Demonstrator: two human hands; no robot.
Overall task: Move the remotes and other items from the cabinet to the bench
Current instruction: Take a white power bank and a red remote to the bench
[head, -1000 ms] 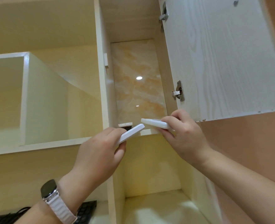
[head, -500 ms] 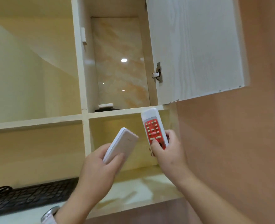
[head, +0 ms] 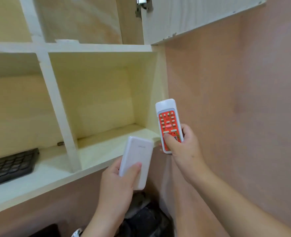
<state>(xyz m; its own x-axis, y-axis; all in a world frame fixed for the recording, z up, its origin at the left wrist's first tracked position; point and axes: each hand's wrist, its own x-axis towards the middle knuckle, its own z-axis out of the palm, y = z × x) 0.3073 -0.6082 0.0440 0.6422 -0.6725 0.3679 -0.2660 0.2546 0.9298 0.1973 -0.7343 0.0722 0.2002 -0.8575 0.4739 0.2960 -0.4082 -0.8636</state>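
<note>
Fingers of the left hand (head: 117, 183) are wrapping the plain white remote (head: 135, 161), thumb lying on its face; fingers of the right hand (head: 184, 147) are clamping the white remote w/ red keypad (head: 169, 128), thumb on the lower buttons. Both grips are closed tight, nothing loose. Vs 1 s ago, both remotes are now out of the upper cabinet compartment (head: 83, 19) & are riding lower, in front of the empty cubby (head: 103, 93), near its front edge. So pickup is looking done; carry to the bench is what's left, & the bench isn't showing in view. At least one small white item (head: 66, 41) seems to be sitting on the upper shelf still, so another trip is prob. needed. Black keyboard (head: 9, 165) is lying far left on the lower shelf, well apart. Open cabinet door (head: 192, 12) is hanging overhead at right; dark bag-like thing (head: 146, 218) is sitting below the hands, poss. in the way going down.
</note>
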